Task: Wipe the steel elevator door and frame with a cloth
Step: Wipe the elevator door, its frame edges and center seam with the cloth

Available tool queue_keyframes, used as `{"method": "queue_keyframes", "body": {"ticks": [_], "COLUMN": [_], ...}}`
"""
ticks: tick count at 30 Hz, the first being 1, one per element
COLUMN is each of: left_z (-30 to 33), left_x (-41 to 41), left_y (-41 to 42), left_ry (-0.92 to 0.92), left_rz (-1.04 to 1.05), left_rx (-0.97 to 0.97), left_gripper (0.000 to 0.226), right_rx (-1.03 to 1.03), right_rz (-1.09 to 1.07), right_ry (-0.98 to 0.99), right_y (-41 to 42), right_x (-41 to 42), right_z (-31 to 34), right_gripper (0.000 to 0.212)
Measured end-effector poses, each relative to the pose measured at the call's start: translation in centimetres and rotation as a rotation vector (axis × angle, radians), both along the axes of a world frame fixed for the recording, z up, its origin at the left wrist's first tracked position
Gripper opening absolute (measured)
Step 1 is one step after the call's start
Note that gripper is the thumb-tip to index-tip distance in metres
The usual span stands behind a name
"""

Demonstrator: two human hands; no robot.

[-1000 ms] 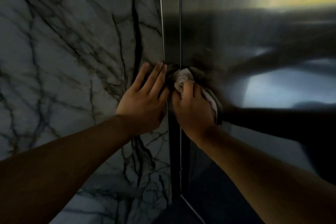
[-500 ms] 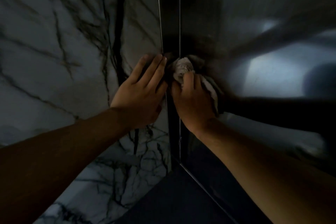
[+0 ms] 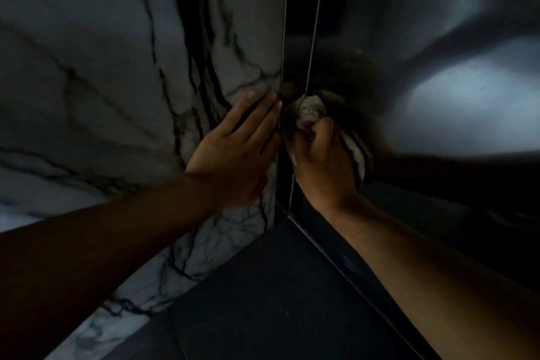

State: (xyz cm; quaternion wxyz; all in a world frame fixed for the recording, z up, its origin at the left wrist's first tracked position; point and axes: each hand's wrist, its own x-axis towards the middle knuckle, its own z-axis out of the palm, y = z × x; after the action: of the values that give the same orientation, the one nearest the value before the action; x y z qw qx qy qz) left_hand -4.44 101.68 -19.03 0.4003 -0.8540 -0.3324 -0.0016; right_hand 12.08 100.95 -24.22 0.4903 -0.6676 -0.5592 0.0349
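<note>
Hands lower now; cloth [image 3: 311,109] bunched in right hand [image 3: 323,161].

Single view only, head-mounted, wide-angle, tilted forward and down along both forearms. Held close to the corner where the veined marble wall [image 3: 102,73] on the left meets the steel frame [image 3: 298,38] and the steel door [image 3: 438,96] on the right, with straight edges bowed by the lens. Low enough to take in the dark floor [image 3: 263,301] at the bottom centre and the base of the marble. Near enough for the left hand [image 3: 233,152] and right hand [image 3: 324,164] to sit mid-picture, the forearms filling both lower corners. Dim, slightly blurred towards the edges. No second view, so no shared ground to compare.
</note>
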Motion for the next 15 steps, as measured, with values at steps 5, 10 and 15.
{"method": "queue_keyframes", "body": {"ticks": [5, 10, 15], "left_z": [-3.2, -5.7, -9.4], "left_x": [0.3, 0.3, 0.3], "left_y": [0.2, 0.0, -0.4], "left_ry": [-0.057, -0.093, -0.213], "left_rz": [0.009, -0.029, -0.094], "left_rx": [0.023, -0.017, -0.115], "left_gripper": [0.071, 0.069, 0.062], "right_rx": [-0.164, -0.344, -0.461], "right_rz": [0.053, 0.162, 0.131], "right_ry": [-0.088, -0.527, -0.545], "right_y": [-1.0, -2.1, -1.9], "right_x": [0.6, 0.9, 0.9], "right_z": [-5.3, -12.2, -15.7], "right_gripper": [0.045, 0.079, 0.051]}}
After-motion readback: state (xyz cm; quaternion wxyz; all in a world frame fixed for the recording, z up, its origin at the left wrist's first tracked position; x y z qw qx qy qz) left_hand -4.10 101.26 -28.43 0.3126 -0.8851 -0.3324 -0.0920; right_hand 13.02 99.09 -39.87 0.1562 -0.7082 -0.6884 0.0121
